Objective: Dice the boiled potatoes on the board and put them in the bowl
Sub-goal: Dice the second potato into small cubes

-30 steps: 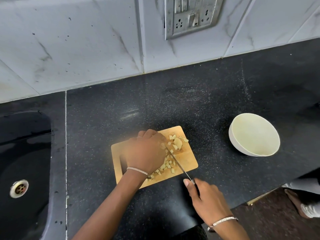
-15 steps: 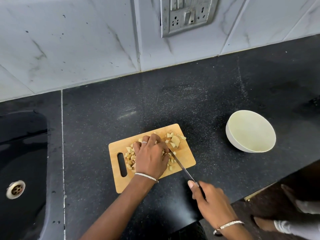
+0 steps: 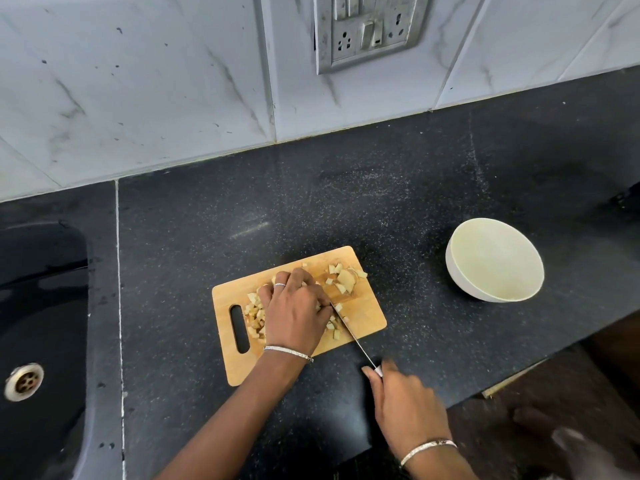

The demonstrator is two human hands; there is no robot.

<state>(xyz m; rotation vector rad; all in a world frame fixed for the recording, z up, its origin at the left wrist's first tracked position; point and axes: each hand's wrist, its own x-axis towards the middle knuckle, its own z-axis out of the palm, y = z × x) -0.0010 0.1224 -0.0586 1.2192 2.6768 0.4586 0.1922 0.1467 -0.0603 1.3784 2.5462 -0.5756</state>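
A small wooden cutting board lies on the black counter, strewn with diced potato pieces. A larger uncut potato chunk sits near the board's far right corner. My left hand lies over the middle of the board, fingers curled down on the potato pieces beneath it. My right hand grips the handle of a knife whose thin blade runs up onto the board beside my left hand. A white bowl stands to the right of the board, with nothing visible inside.
A black sink with a metal drain lies at the left. A tiled wall with a socket plate rises behind the counter. The counter's front edge runs diagonally at the lower right, with floor and a person's foot beyond.
My left hand has slid left across the board, uncovering diced pieces near the handle slot. The knife blade stays beside it. My right hand has shifted slightly and looks blurred.
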